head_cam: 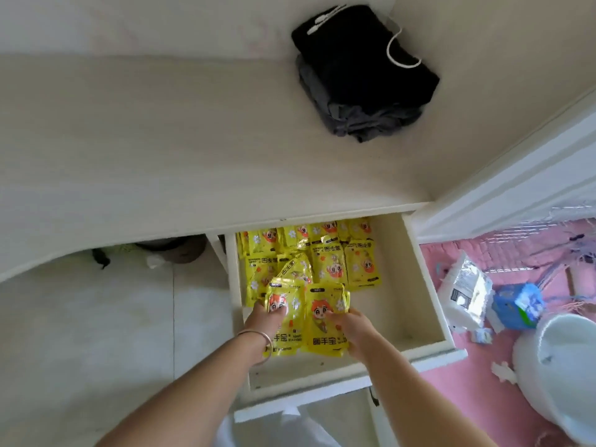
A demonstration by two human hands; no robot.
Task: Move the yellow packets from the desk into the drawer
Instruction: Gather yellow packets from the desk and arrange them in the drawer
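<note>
Two yellow packets (306, 317) were held side by side over the open drawer (432, 337), the left hand (264, 321) gripping one, the right hand (351, 327) the other. More packets (325, 256) lay toward the drawer's back edge. Each was best laid flat along the front edge, none overlapping the rim.

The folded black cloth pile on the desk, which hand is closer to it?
Right. The right hand is below the folded black cloth pile, slightly left; the left hand sits farther left.
</note>
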